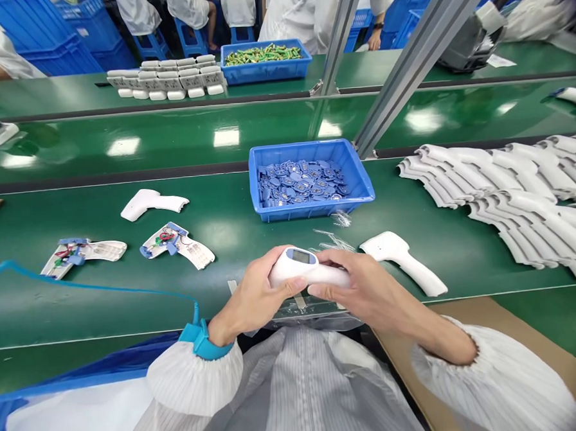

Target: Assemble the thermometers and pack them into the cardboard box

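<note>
Both hands grip a white infrared thermometer (284, 268) just above the front of the green bench. My left hand (258, 288) wraps its head end, beside the grey display with a blue surround. Around the handle end, my right hand (362, 285) has its thumb and fingers closed. A white housing half (396, 255) lies just right of my right hand. Left of my left hand is an open housing half with wires and blue parts (176, 244); a similar wired half (80, 255) lies farther left. Behind them rests a plain white housing half (152, 202).
A blue bin (311, 210) of small blue parts stands behind my hands, with thin clear pieces (335, 239) before it. White housings (519, 197) are stacked at right. A blue wrist-strap cord (103, 288) crosses the left side. A metal post (406, 74) rises behind the bin.
</note>
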